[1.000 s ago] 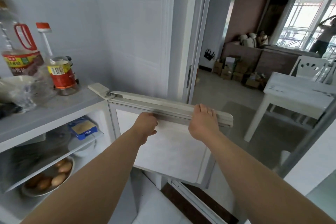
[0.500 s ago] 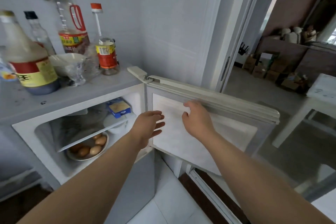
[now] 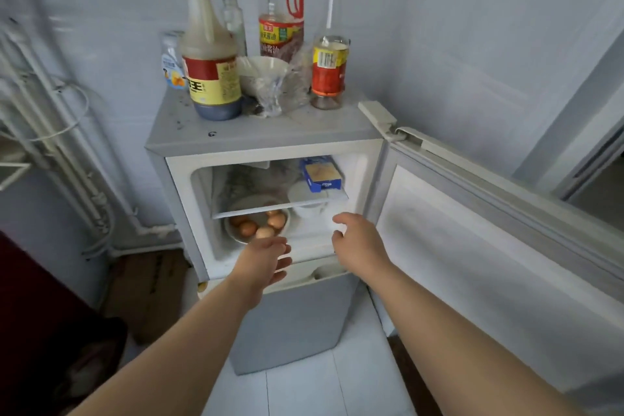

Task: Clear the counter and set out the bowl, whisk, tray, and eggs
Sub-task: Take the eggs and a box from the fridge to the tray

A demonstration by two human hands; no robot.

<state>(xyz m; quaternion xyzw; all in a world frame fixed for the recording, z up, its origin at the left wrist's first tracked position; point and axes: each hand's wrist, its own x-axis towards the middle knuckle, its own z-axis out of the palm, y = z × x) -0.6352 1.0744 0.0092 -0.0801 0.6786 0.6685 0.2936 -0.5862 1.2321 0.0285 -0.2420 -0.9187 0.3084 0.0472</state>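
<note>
Right, the eggs [image 3: 258,224] are what I want: a handful of brown ones piled in a shallow dish [image 3: 236,237] on the floor of the little fridge's upper compartment, tucked under the glass shelf [image 3: 270,208]. They are light but brittle, and round enough to roll, so I judge it safer to lift the dish itself by its near rim, with a second hand beneath, than to pick shells out singly. The dish may be cold and a bit slick, so a firm, level hold matters, and the shelf above leaves little headroom.

My left hand [image 3: 266,258] hovers just in front of the dish, palm turned up, fingers [image 3: 282,262] loosely spread and holding nothing. My right hand [image 3: 356,240] hangs near the compartment's right edge, also open and empty, by a white bowl [image 3: 305,209] that sits beside the eggs. On the shelf above lies a blue box [image 3: 320,176]. The fridge door [image 3: 472,263] stands swung wide to my right. On the fridge top, sauce bottles [image 3: 211,57] crowd around a bagged bowl [image 3: 263,74].
</note>
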